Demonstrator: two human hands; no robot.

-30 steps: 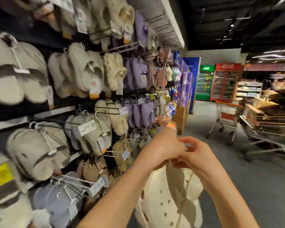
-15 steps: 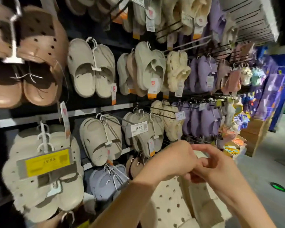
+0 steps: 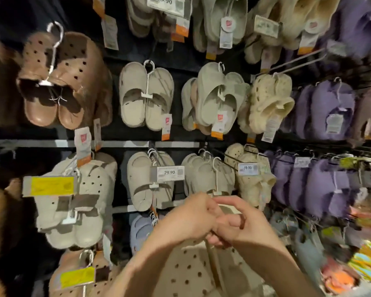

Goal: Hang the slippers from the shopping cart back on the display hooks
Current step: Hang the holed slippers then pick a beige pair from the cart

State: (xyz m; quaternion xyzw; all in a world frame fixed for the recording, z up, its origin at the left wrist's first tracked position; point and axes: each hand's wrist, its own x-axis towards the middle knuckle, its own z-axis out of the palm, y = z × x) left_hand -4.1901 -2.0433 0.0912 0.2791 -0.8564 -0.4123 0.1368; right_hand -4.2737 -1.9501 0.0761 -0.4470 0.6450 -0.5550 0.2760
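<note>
Left hand and right hand meet low centre, fingers curled together at the top of a beige perforated foam slipper pair that hangs below the wrists. Grip is narrow on both; the exact part pinched is hidden between the fingers. Just behind them hang grey-beige slides on white hooks, beside a white price tag reading 29.90. Purple fuzzy slippers fill the right.

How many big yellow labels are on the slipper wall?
2. One yellow label sits at the left, over cream slippers; the lower yellow label is near the bottom. The blurry right side may hide more.
</note>
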